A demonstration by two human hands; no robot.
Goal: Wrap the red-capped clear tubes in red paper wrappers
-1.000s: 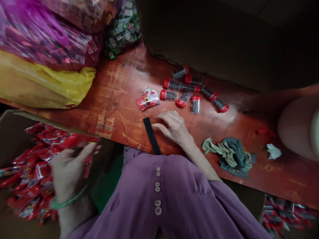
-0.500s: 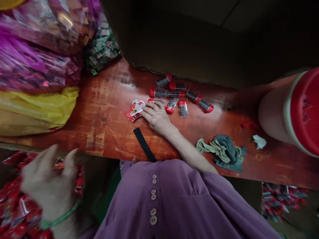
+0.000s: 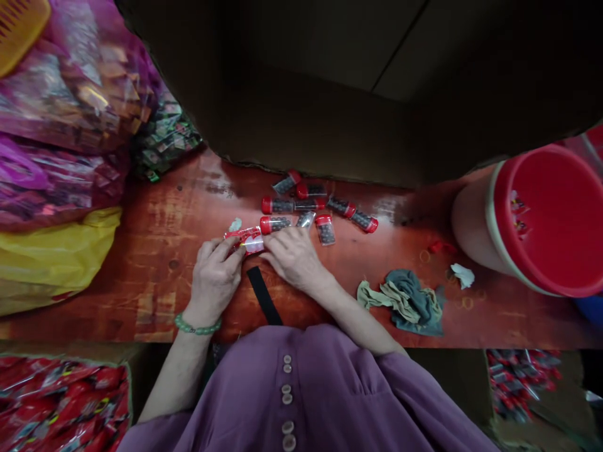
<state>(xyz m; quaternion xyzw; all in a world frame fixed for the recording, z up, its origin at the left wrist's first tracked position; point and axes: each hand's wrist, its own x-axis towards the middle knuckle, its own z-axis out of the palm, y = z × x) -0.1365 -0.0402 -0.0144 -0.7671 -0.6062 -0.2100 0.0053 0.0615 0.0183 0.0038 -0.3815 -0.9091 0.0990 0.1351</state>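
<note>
Left hand: my left hand (image 3: pixel 214 276) rests on the desk (image 3: pixel 155 276), fingers pinched on the red sachet (image 3: pixel 245 238).
Right hand: my right hand (image 3: pixel 293 256) closes on the sachet's other end, touching a red-capped vial (image 3: pixel 276 223).
Risk: I judge the glossy film could slip from either pinch; a sideways nudge might roll the loose vials (image 3: pixel 325 210) just behind toward the cardboard box (image 3: pixel 330 132).
Sachet: small, flat, crinkled, red with pale print, lying near the desk's middle, ahead of a black strip (image 3: pixel 264 295).

Tubes (image 3: pixel 320 210) on table (image 3: pixel 164 251), bucket (image 3: pixel 532 220) right, bags (image 3: pixel 56 157) left.
</note>
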